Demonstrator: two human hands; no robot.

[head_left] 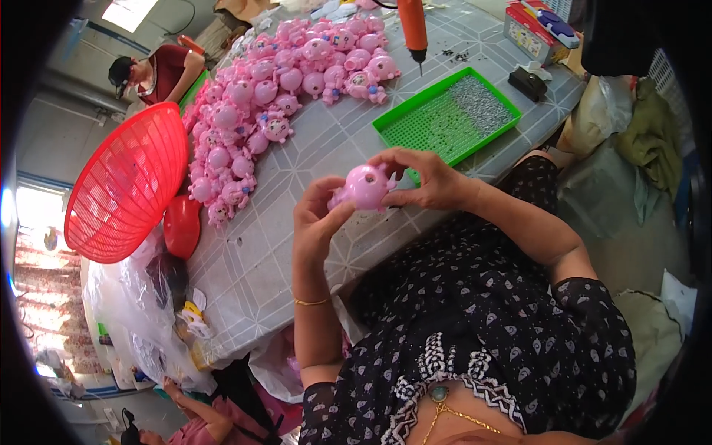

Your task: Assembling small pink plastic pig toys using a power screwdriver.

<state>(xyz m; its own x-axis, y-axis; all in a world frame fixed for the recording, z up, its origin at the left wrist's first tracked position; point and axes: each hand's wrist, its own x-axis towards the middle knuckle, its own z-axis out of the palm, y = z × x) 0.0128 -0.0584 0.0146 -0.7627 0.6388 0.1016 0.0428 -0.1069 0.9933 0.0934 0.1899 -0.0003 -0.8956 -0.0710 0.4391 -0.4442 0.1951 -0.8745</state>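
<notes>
Between my two hands is a glossy pink plastic toy figure (365,188) with a rounded body and small limbs. A small dark hole shows on its upturned side. My left hand (319,211) grips it from the left with thumb and fingers. On the other side, my right hand (432,179) pinches it between thumb and bent fingers. The toy is held above the near part of the grey patterned table (285,189). Beyond my right hand lies a green perforated tray (414,127) with many small metal screws heaped toward its far right end.
A large heap of similar pink toys (263,93) covers the far left of the table. An orange electric screwdriver (412,30) hangs bit-down above the tray. A red mesh basket (130,185) and red bowl (182,226) are at left. Two other people (159,74) are nearby.
</notes>
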